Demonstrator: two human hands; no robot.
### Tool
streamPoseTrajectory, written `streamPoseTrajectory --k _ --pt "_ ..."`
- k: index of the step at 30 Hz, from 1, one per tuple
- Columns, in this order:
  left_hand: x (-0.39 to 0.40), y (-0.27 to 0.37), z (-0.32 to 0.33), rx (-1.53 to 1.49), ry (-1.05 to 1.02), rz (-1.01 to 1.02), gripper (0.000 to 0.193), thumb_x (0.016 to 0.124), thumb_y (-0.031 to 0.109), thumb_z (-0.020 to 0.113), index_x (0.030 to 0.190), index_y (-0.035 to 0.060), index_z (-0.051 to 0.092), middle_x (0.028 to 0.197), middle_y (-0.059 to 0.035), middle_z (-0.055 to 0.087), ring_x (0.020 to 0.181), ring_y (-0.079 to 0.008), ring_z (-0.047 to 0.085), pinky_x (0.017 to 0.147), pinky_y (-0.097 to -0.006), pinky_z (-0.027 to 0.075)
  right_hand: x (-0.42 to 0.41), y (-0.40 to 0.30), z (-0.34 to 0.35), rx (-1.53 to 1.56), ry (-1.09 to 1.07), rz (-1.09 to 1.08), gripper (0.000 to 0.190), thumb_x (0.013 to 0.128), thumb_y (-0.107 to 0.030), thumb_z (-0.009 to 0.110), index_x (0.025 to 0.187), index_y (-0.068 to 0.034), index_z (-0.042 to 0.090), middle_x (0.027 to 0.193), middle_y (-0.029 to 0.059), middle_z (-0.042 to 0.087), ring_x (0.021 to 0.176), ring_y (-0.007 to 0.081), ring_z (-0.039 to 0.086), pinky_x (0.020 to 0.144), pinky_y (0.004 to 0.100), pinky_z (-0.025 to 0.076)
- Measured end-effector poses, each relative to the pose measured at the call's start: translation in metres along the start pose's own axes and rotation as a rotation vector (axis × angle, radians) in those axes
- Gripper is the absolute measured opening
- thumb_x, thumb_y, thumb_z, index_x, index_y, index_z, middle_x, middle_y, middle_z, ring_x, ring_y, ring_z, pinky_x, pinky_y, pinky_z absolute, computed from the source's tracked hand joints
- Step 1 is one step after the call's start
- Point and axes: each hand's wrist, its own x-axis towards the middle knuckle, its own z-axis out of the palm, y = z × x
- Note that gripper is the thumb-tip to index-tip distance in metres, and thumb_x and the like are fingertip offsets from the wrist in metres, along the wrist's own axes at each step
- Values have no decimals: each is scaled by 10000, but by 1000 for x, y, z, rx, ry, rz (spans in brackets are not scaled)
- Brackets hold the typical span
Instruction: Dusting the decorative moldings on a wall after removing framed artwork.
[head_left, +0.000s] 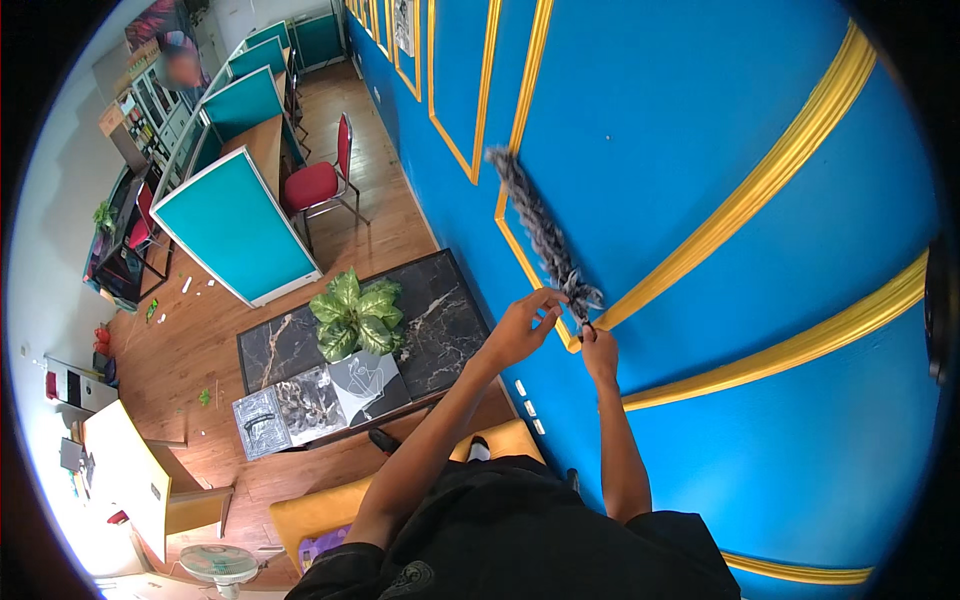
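A grey fluffy duster (546, 232) slants up along the blue wall (675, 97), its far end over a gold wall moulding (514, 238). My right hand (601, 358) grips its handle at the lower end. Beside the duster's lower fibres is my left hand (525, 324), its fingers apart and slightly bent. Whether those fingertips touch the fibres cannot be told. More gold moulding (750, 199) crosses the wall to the right of both hands.
Below stands a black marble-patterned table (442, 322) with a leafy plant (356, 315) and black-and-white pictures (311, 405). A yellow padded bench (322, 514) is at my feet. Teal partitions (236, 225), a red chair (319, 184), a fan (217, 562) and a blurred person (184, 67) are farther off.
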Motion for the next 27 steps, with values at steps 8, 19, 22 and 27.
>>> streamPoseTrajectory --k 8,19,22,27 --pt "-11 -15 9 -49 21 -76 219 904 42 476 1115 33 536 972 -114 636 956 -213 619 803 -350 471 13 -34 -20 277 311 -248 327 913 -287 475 830 -11 628 745 200 616 707 397 578 628 465 437" --pt "45 0 -25 87 123 67 184 902 68 485 1052 37 586 924 -94 644 901 -193 615 776 -326 460 -1 6 10 98 -37 75 351 891 -347 489 899 -27 633 854 226 629 822 419 593 725 494 467" --pt "72 16 -34 84 225 177 165 907 87 501 1038 37 590 916 -92 645 877 -189 612 783 -327 460 5 -19 -12 144 20 -36 351 893 -343 498 881 -19 632 852 223 630 815 409 595 714 494 464" --pt "82 7 -24 104 321 194 150 891 60 512 1016 33 588 930 -92 637 877 -191 610 768 -321 468 13 -55 -37 367 155 -179 362 893 -341 478 836 -17 629 857 226 628 796 416 587 693 517 445"
